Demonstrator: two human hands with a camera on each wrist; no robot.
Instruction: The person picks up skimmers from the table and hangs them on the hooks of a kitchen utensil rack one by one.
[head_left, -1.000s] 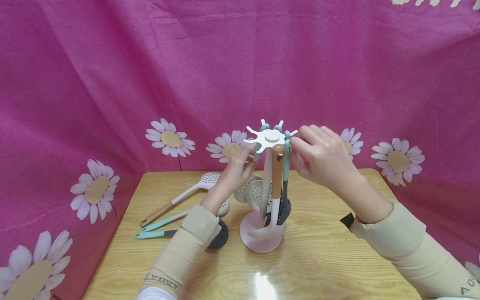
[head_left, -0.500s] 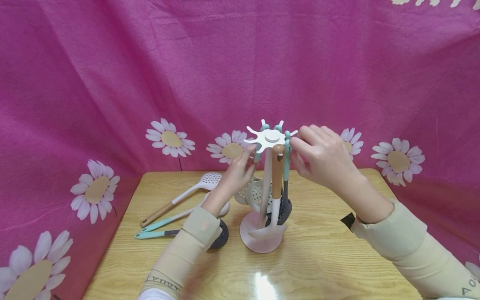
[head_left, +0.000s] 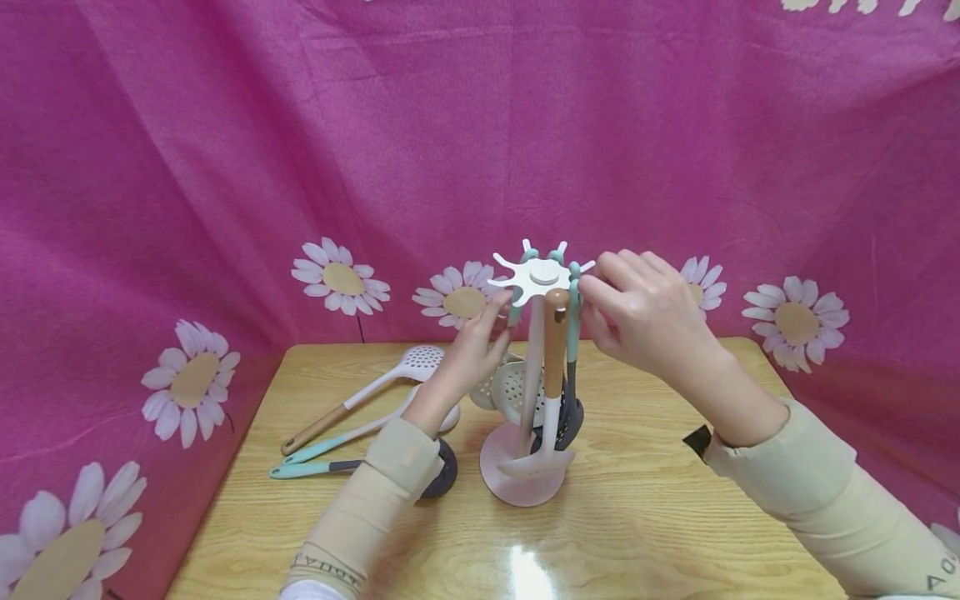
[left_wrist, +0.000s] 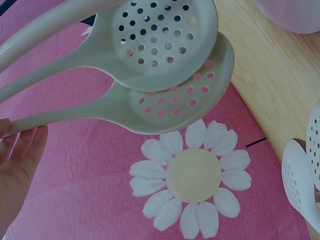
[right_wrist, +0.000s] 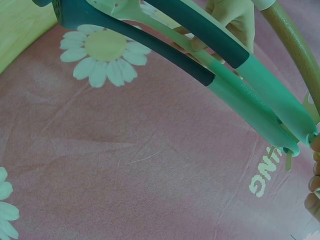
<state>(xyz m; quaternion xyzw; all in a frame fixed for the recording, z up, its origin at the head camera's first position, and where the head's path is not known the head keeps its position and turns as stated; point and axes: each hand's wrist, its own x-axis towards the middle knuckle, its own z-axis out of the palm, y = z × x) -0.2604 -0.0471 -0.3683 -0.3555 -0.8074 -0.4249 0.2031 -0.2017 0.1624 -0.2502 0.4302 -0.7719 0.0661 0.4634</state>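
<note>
Between both hands stands a utensil rack with a white spoked top (head_left: pixel 543 273) and a pale round base (head_left: pixel 525 493). My left hand (head_left: pixel 472 350) pinches the mint handle of a pale grey skimmer (left_wrist: pixel 185 105) at the rack's left side; a second pale skimmer (left_wrist: pixel 155 40) overlaps it. On the other side, my right hand (head_left: pixel 645 312) pinches the upper end of a mint-handled dark utensil (head_left: pixel 573 333) by a spoke. Two such mint and dark handles lie close together in the right wrist view. A wooden-handled white turner (head_left: pixel 553 346) hangs in front.
Left on the wooden table (head_left: pixel 645 517) lie a white skimmer (head_left: pixel 420 362) with a wooden handle, a mint-handled pale utensil (head_left: pixel 330 446) and a mint-handled dark utensil (head_left: pixel 300 470), partly hidden by the left arm. A pink flowered cloth (head_left: pixel 637 125) surrounds the table.
My left hand has shifted very slightly, and the pale skimmer's head with it, a little downward. The right hand has stayed at the rack's right side.
</note>
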